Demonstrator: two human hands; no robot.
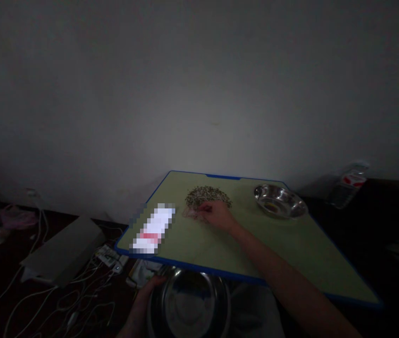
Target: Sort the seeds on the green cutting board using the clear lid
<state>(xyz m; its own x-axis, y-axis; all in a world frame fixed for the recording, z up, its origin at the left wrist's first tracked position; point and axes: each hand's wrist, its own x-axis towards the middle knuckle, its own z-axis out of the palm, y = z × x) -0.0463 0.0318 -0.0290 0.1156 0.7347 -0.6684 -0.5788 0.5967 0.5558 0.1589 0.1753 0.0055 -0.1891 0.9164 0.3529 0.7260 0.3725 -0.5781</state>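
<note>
A pile of small dark and pale grains [207, 192] is spread on the pale green tabletop [255, 249]. Over the near side of this pile my right hand [218, 215] reaches in, its fingertips pinched together among the grains. What lies between those fingertips is too small and dim to name. Below the table's front edge, my left hand [149, 289] grips the left rim of a shiny metal bowl [188, 305]. Most of the left fingers are hidden by the bowl. To the right of the pile stands a second, shallow metal bowl [280, 202] with something yellowish at its bottom.
A lit phone-like screen [153, 230], blurred out, lies at the table's left. On the floor at left are a grey box [63, 251], tangled white cables [79, 300], a power strip [109, 257] and a pink bag [18, 217]. A plastic bottle [349, 185] is beyond the table's right side.
</note>
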